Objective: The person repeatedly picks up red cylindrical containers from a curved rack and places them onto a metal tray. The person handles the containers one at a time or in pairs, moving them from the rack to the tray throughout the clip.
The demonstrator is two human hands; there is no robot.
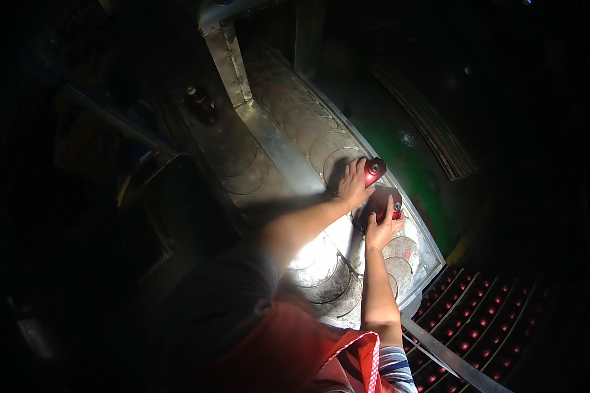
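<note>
My left hand [355, 185] is closed around a glossy red metal piece [375, 169] with a round fitting in its end, near the far rail of a worn metal work surface [295, 159] marked with overlapping discs. Just nearer to me, my right hand [386, 223] holds a second red piece [397, 208], which also has a round fitting; fingers and shadow cover part of it. The two pieces are close together. Whether they rest on the surface or are lifted, I cannot tell.
A metal bracket [231, 69] rises from the surface's middle strip. A dark bottle [202, 105] stands at the upper left. At the lower right, rows of small red items [473, 334] lie between dividers beside a metal bar [452, 356]. Stacked strips [427, 127] lie beyond the far rail.
</note>
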